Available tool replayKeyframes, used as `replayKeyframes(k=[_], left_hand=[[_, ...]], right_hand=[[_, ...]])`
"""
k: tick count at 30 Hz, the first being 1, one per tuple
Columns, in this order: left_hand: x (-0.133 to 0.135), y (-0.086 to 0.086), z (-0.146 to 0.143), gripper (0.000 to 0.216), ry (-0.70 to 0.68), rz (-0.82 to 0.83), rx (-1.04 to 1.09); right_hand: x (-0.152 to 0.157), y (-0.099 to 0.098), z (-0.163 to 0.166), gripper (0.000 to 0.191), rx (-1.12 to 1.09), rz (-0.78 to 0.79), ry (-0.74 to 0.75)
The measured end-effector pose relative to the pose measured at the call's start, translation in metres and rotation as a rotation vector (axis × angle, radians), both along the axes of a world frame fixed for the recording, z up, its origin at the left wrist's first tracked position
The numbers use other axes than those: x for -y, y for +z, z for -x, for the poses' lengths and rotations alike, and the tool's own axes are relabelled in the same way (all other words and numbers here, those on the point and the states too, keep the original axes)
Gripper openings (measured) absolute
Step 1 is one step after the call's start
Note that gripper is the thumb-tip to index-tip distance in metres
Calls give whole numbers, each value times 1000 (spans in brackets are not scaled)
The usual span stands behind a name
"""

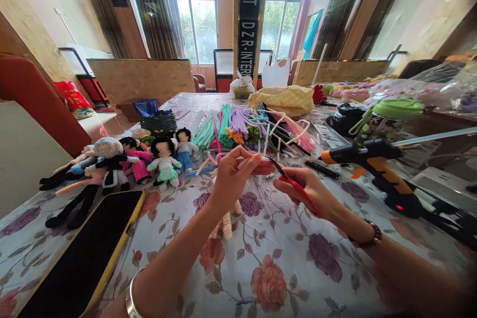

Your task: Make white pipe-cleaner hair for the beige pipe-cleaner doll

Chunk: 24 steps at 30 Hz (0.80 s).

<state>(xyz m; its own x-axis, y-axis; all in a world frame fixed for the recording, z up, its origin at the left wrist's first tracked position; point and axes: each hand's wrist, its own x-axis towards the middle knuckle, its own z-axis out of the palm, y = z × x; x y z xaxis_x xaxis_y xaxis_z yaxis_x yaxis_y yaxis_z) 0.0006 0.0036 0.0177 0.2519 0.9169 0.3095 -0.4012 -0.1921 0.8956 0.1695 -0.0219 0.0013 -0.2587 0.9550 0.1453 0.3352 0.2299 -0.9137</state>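
Above the middle of the flowered tablecloth (179, 278), my left hand (234, 171) is closed in a pinch on a small white piece (244, 163), mostly hidden by the fingers. My right hand (316, 191) grips red-handled scissors (303, 195), whose dark blades reach the fingertips of my left hand. Whether the blades touch the white piece, I cannot tell. Below and partly behind my left wrist lies a cream-coloured fuzzy figure part (226, 226) with limb-like ends. Bundles of coloured pipe cleaners (244, 121) lie beyond both hands.
Several fuzzy dolls (164, 161) sit at the left, behind a phone (89, 248) in a yellow case. To the right stands a glue gun (372, 159) with its red light lit, near a green-lidded bottle (397, 109). A black pen-like tool (322, 169) lies near my right hand.
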Motion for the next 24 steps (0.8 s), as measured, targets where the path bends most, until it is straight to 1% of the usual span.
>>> replayKeyframes(k=[3, 8, 13, 17, 21, 24], left_hand=[[1, 1, 0, 26, -8, -14, 8], [2, 0, 0, 25, -6, -12, 6], [1, 0, 0, 26, -15, -25, 11], [1, 0, 0, 26, -4, -13, 0], [2, 1, 0, 28, 2, -3, -21], [2, 2, 0, 28, 5, -1, -21]], right_hand=[[1, 1, 0, 49, 6, -16, -26], [1, -1, 0, 46, -20, 19, 1], [0, -1, -1, 47, 13, -22, -30], [0, -2, 0, 45, 6, -12, -3], [0, -3, -1, 48, 17, -19, -38], [0, -2, 0, 47, 4, -18, -26]])
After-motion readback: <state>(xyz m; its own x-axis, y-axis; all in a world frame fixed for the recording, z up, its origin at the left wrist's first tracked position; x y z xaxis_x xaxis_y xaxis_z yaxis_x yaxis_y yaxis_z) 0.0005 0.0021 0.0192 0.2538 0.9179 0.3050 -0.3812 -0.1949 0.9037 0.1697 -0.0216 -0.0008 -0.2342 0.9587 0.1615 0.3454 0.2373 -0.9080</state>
